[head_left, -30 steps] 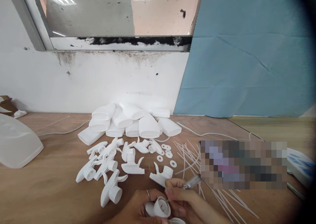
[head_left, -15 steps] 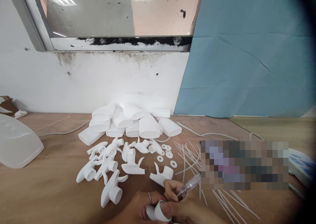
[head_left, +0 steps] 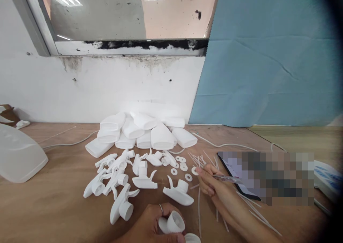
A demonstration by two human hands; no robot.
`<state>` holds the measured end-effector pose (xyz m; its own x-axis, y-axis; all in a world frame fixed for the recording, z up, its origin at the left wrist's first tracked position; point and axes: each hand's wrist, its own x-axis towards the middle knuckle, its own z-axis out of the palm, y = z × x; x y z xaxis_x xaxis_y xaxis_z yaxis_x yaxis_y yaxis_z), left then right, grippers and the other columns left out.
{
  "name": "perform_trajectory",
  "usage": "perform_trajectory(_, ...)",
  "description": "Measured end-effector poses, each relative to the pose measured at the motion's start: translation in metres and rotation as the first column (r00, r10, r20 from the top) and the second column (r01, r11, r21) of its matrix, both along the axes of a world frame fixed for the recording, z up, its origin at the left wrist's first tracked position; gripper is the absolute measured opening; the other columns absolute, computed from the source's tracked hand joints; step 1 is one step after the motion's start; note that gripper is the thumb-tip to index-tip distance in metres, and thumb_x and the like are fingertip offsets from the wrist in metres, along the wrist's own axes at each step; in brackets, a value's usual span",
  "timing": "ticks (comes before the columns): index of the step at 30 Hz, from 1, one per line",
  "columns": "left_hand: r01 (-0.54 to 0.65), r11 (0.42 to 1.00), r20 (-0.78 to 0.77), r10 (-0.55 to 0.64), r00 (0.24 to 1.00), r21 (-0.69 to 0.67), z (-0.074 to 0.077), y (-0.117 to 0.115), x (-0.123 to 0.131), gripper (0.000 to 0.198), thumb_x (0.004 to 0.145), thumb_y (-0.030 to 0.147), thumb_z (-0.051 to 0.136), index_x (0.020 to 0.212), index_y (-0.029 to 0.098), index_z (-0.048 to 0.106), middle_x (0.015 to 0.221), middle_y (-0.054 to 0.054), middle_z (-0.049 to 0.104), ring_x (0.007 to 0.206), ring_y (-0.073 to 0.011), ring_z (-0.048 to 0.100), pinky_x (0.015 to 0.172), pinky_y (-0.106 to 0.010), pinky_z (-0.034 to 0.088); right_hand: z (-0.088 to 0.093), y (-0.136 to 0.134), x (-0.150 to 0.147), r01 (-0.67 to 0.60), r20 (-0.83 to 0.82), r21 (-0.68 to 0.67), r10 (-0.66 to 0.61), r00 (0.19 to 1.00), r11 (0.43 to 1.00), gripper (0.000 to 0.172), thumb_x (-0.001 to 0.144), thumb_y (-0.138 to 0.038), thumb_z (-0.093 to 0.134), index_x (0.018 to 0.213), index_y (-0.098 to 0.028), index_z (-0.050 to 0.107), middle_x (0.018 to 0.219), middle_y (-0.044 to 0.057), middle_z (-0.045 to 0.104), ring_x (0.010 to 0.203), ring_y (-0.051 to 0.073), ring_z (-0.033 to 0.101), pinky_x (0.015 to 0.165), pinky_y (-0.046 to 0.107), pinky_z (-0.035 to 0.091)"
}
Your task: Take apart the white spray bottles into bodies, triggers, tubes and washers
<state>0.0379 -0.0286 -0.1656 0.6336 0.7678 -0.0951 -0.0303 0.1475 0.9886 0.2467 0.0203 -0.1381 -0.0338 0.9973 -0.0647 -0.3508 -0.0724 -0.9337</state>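
On the table point(head_left: 53, 200), in front of the pile of white bottles point(head_left: 144, 132) and the scattered trigger heads point(head_left: 118, 178), my left hand point(head_left: 150, 225) sits low at the near edge, fingers curled tight round one spray head point(head_left: 173, 223) with its open collar facing up. My right hand point(head_left: 214, 186) is stretched forward over the thin tubes point(head_left: 203, 162), pinching a clear pen-like tool point(head_left: 227, 178), its fingertips at a small white washer point(head_left: 194, 170); I think they touch it, though it is too small to be sure. I judge this the washer-picking step, and lifting so flat a ring calls for a fine pinch without losing the tool.
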Motion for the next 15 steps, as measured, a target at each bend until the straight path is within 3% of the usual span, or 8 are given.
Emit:
perform_trajectory(4,-0.024,1.0,0.024,0.024,0.999,0.008,-0.002,-0.001,0.0,0.047,0.071,0.052,0.07,0.094,0.012,0.057,0.073,0.001,0.05,0.059,-0.0068,0.037,0.052,-0.018,0.027,-0.003,0.011,0.011,0.002,-0.004,0.006,-0.002,1.0,1.0,0.037,0.072,-0.035,0.076,0.067,-0.02,0.043,0.055,-0.007,0.033,0.048,0.007,0.024,0.042,0.02,0.015)
perform_trajectory(7,-0.121,0.971,-0.015,0.126,0.992,0.208,-0.001,-0.002,0.0,0.04,0.077,0.049,0.065,0.094,0.014,0.057,0.075,-0.001,0.051,0.062,-0.009,0.04,0.055,-0.02,0.031,-0.003,0.01,0.012,-0.048,-0.092,-0.038,0.044,0.995,0.998,0.032,0.071,-0.034,0.077,0.07,-0.02,0.048,0.06,-0.005,0.04,0.05,0.007,0.032,0.042,0.018,0.02)
perform_trajectory(10,-0.159,0.816,-0.043,0.219,0.975,0.556,0.001,-0.001,-0.004,0.031,0.081,0.041,0.061,0.1,0.017,0.058,0.092,-0.007,0.056,0.08,-0.0159,0.051,0.071,-0.025,0.04,0.0,0.008,0.013,-0.064,-0.158,-0.096,0.048,0.986,0.993,0.03,0.069,-0.041,0.075,0.075,-0.02,0.054,0.064,-0.003,0.047,0.051,0.009,0.036,0.042,0.02,0.025)
perform_trajectory(12,-0.076,0.678,-0.08,0.196,0.977,0.731,0.002,0.001,-0.007,0.032,0.083,0.039,0.06,0.108,0.02,0.055,0.102,-0.009,0.056,0.092,-0.0201,0.053,0.081,-0.03,0.043,0.002,0.008,0.014,-0.057,-0.168,-0.118,0.036,0.985,0.991,0.031,0.069,-0.046,0.072,0.076,-0.02,0.057,0.066,-0.001,0.051,0.052,0.01,0.039,0.043,0.021,0.027)
perform_trajectory(15,0.076,0.497,-0.184,0.173,0.968,0.864,0.001,0.004,-0.01,0.037,0.084,0.039,0.06,0.116,0.022,0.052,0.105,-0.012,0.057,0.1,-0.0234,0.052,0.087,-0.033,0.044,0.002,0.008,0.015,-0.041,-0.153,-0.115,0.024,0.988,0.992,0.035,0.072,-0.053,0.066,0.075,-0.019,0.06,0.064,0.002,0.054,0.052,0.011,0.04,0.044,0.023,0.027)
